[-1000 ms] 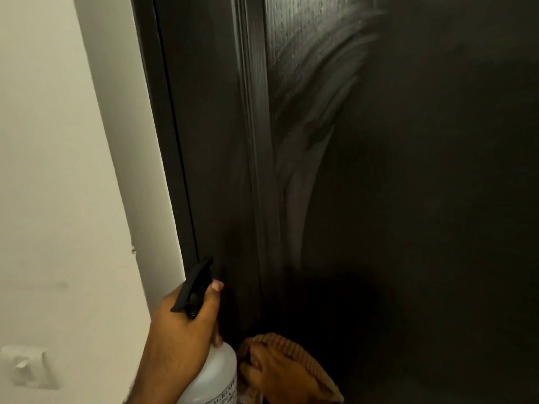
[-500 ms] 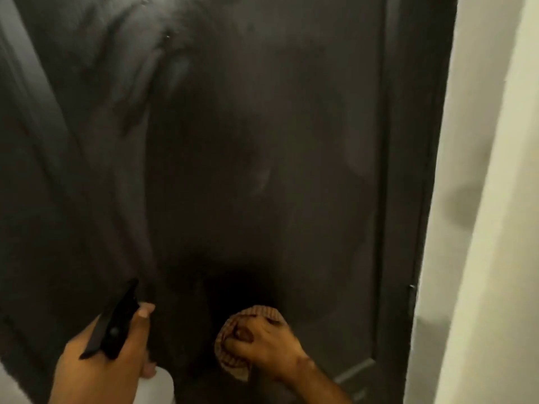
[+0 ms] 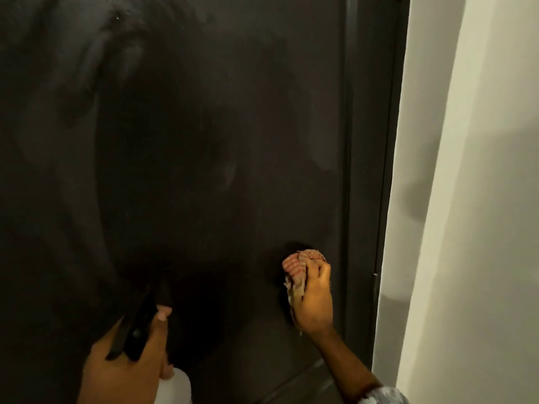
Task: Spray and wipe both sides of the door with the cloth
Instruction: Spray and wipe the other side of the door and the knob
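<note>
A dark door fills most of the view, with pale wet wipe streaks at its upper left. My right hand presses a bunched red-and-tan striped cloth flat against the door's lower right, close to its edge. My left hand grips a spray bottle low at the left, with its black trigger head pointing up toward the door. Only the top of the white bottle body shows.
A dark door frame runs down the right side of the door. Beyond it stands a cream wall. A patterned sleeve shows at my right wrist.
My view swung from the door's left frame to its right side. My right hand carried the cloth rightward and up across the door. The left hand kept hold of the bottle.
</note>
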